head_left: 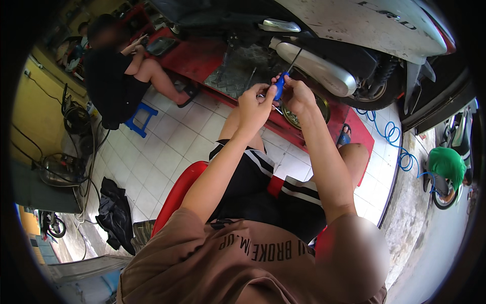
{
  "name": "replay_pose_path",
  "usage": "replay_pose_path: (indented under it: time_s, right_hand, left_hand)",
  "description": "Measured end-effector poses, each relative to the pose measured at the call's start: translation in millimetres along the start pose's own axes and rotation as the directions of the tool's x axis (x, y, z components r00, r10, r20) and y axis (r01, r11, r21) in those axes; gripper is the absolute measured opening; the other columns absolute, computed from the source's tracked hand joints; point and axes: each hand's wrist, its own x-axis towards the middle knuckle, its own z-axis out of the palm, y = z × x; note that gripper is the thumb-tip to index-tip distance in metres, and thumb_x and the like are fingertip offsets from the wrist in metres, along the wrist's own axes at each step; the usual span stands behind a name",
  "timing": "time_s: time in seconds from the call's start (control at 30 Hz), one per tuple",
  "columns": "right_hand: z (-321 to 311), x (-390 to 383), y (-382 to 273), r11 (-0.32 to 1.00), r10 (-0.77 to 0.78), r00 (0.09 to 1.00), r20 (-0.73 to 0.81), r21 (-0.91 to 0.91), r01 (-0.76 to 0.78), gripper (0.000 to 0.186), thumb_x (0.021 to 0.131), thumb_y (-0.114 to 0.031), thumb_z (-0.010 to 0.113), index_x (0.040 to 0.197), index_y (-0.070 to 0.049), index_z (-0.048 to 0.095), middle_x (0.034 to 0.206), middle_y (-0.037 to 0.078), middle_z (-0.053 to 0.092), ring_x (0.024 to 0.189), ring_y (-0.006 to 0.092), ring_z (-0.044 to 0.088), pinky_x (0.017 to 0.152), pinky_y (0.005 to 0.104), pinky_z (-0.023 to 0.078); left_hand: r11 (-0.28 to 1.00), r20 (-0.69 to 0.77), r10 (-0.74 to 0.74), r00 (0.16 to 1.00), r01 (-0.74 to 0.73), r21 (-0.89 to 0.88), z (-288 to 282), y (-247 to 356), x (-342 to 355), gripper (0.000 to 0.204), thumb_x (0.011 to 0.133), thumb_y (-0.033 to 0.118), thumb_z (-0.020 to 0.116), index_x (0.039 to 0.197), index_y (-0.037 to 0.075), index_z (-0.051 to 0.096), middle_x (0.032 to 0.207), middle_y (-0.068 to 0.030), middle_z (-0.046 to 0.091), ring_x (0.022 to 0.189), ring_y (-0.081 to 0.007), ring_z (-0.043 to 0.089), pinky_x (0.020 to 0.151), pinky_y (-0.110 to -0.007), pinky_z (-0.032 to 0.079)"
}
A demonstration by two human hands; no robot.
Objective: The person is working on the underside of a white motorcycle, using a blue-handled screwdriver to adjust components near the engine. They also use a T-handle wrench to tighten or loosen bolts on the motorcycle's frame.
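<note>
My left hand (257,106) is closed around the lower part of a blue-handled screwdriver (280,85), with a small shiny metal piece partly showing among the fingers. My right hand (298,97) grips beside it, fingers curled at the handle and partly hidden. The screwdriver's thin shaft points up toward the white scooter (354,20) and its silver side casing (314,68), with no clear sign of touching. Below my hands, a gold round tray or dish (318,116), partly hidden by my right arm, rests on the red lift platform (182,61).
A person in black (106,76) sits at left by a blue stool (142,119). Hoses, a metal compressor tank (58,167) and black cloth (114,213) lie left. A coiled blue hose (392,134) runs right, where a person in green (445,167) crouches at a motorbike.
</note>
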Motion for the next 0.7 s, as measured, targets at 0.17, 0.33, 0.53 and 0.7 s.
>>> replay_pose_path:
  time_s: [0.17,0.33,0.53,0.7]
  right_hand:
    - [-0.2,-3.3,-5.7,0.999,-0.030,0.996,0.079,0.020,0.028,0.021,0.100,-0.015,0.038,0.107,-0.001,0.054,0.098,0.009,0.061,0.093,0.0218,0.060,0.087,0.0359,0.049]
    - [4.8,-11.4,-8.6,0.999,-0.042,0.996,0.084,-0.007,0.043,0.022,0.100,-0.016,0.038,0.107,-0.003,0.054,0.100,0.008,0.061,0.094,0.0201,0.060,0.083,0.0322,0.048]
    - [0.9,-9.2,-9.3,0.999,0.046,0.991,0.122,0.017,-0.048,0.021,0.097,-0.022,0.049,0.101,-0.003,0.055,0.095,0.011,0.064,0.085,0.0204,0.063,0.078,0.0332,0.051]
    - [6.5,-12.5,-2.5,0.993,0.010,1.000,0.011,-0.121,-0.008,0.022,0.090,-0.023,0.061,0.092,-0.001,0.057,0.085,0.011,0.064,0.072,0.0200,0.062,0.070,0.0318,0.052]
  left_hand:
    - [0.652,0.398,-0.428,0.811,0.582,-0.486,-3.8,-2.7,-5.9,0.049,0.100,0.044,0.041,0.099,-0.002,0.058,0.079,-0.0043,0.059,0.069,-0.0130,0.056,0.057,-0.021,0.042]
    - [0.212,0.670,-0.295,0.681,0.730,-0.650,-0.6,3.7,-6.2,0.049,0.099,0.043,0.043,0.103,-0.004,0.054,0.079,-0.0033,0.051,0.066,-0.0109,0.046,0.053,-0.020,0.038]
    - [0.165,0.587,-0.380,0.715,0.677,-0.718,-7.4,-6.8,8.0,0.041,0.096,0.036,0.053,0.100,-0.004,0.053,0.079,-0.0037,0.050,0.064,-0.0083,0.047,0.050,-0.018,0.038]
    - [0.752,0.208,-0.442,0.873,0.487,-0.444,-10.9,-1.9,9.9,0.034,0.088,0.031,0.069,0.090,-0.002,0.061,0.077,-0.0041,0.062,0.059,-0.0072,0.053,0.049,-0.019,0.040]
